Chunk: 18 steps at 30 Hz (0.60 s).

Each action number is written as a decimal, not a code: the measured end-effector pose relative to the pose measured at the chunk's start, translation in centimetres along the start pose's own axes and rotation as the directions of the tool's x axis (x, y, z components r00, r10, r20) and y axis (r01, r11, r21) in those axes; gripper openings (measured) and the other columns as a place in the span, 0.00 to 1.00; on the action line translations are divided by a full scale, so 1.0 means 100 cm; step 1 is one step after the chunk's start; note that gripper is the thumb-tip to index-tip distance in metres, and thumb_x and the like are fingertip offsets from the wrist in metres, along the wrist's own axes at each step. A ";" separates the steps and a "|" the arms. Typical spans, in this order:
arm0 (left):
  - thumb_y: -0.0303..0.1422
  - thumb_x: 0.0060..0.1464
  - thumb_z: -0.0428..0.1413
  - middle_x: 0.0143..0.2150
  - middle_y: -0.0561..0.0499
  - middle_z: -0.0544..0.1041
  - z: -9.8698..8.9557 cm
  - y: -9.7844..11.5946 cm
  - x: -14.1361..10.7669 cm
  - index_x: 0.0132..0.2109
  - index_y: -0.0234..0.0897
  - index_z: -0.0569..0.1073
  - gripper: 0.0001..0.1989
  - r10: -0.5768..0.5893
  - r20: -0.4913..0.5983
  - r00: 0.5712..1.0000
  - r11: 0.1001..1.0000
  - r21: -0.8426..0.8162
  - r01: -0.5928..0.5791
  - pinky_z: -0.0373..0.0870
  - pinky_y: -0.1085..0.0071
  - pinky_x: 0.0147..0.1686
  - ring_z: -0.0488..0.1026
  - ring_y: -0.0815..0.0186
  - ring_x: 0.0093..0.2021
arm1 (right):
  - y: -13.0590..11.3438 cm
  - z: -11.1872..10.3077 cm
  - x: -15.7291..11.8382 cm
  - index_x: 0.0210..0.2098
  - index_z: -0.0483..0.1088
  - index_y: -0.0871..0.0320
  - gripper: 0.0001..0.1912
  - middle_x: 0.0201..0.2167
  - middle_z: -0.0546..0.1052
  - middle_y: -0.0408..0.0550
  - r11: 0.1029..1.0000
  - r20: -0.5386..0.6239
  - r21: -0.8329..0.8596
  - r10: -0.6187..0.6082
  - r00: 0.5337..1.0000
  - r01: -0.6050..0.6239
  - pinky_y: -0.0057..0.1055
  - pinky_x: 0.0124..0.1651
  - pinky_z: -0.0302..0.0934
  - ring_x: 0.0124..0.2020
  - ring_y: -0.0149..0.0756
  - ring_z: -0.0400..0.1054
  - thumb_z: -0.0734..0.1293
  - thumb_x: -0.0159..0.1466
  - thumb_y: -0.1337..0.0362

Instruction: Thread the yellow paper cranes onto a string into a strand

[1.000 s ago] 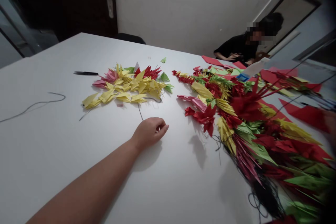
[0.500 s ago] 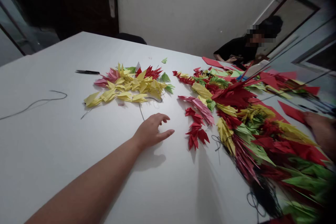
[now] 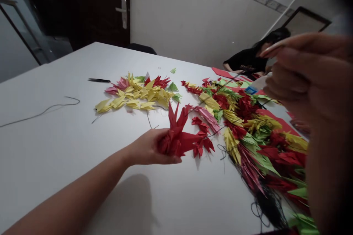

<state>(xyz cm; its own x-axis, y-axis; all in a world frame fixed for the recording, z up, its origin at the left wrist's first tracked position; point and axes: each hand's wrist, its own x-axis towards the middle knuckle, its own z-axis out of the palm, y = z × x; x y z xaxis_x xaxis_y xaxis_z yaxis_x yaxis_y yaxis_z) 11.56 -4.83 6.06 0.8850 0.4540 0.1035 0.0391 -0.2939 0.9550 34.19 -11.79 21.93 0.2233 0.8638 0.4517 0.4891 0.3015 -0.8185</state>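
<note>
My left hand point(image 3: 146, 147) is wrapped round a bunch of red folded paper pieces point(image 3: 178, 134) above the white table. Raised close to the camera at the right, my right hand point(image 3: 306, 69) pinches with thumb and forefinger; a dark string point(image 3: 230, 80) runs from near its fingertips down to the left. Just right of the held bunch, more small red folded pieces point(image 3: 202, 139) lie on the table. Beyond my left hand is a row of yellow folded pieces point(image 3: 138, 93) with some pink, red and green ones around it.
A large heap of red, yellow, green and pink folded paper strands point(image 3: 248, 132) covers the table's right side. Tangled black string point(image 3: 268, 202) lies near its front. Small black scissors point(image 3: 99, 80) and a loose cord point(image 3: 52, 106) are at the left. A person point(image 3: 248, 58) sits at the far right.
My left hand was open over the table and now holds the red bunch. My right hand has risen at the right with the string. The view has shifted slightly.
</note>
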 end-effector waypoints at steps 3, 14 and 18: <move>0.41 0.46 0.57 0.32 0.53 0.72 -0.016 0.003 -0.027 0.36 0.36 0.69 0.14 -0.112 -0.130 0.985 0.918 0.365 0.153 0.64 0.72 0.28 0.69 0.66 0.30 | 0.023 0.006 -0.018 0.31 0.70 0.58 0.03 0.13 0.54 0.33 0.986 0.016 0.153 0.060 0.998 -0.061 0.24 0.18 0.34 0.13 0.15 0.46 0.64 0.60 0.67; 0.47 0.48 0.54 0.55 0.46 0.68 -0.062 -0.053 -0.097 0.54 0.42 0.66 0.27 -0.202 -0.333 0.921 0.633 0.673 0.383 0.62 0.64 0.51 0.65 0.54 0.54 | 0.129 0.059 -0.113 0.38 0.69 0.57 0.19 0.34 0.72 0.47 0.676 0.367 0.314 0.561 0.742 -0.666 0.25 0.28 0.61 0.28 0.27 0.65 0.69 0.53 0.52; 0.48 0.48 0.54 0.54 0.47 0.68 -0.071 -0.063 -0.102 0.56 0.43 0.65 0.29 -0.220 -0.314 0.923 0.631 0.676 0.381 0.63 0.64 0.51 0.66 0.54 0.53 | 0.134 0.081 -0.115 0.45 0.69 0.51 0.21 0.50 0.68 0.48 0.725 0.340 0.254 0.552 0.761 -0.640 0.35 0.52 0.58 0.53 0.37 0.61 0.66 0.55 0.48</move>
<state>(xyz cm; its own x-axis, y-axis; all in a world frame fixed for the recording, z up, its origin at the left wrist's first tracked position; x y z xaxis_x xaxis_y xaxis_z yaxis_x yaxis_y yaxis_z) -1.07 -1.63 1.00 0.6626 0.7485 -0.0277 0.6754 -0.5811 0.4539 31.30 -14.37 2.91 0.1533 0.9613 -0.2290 -0.0024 -0.2313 -0.9729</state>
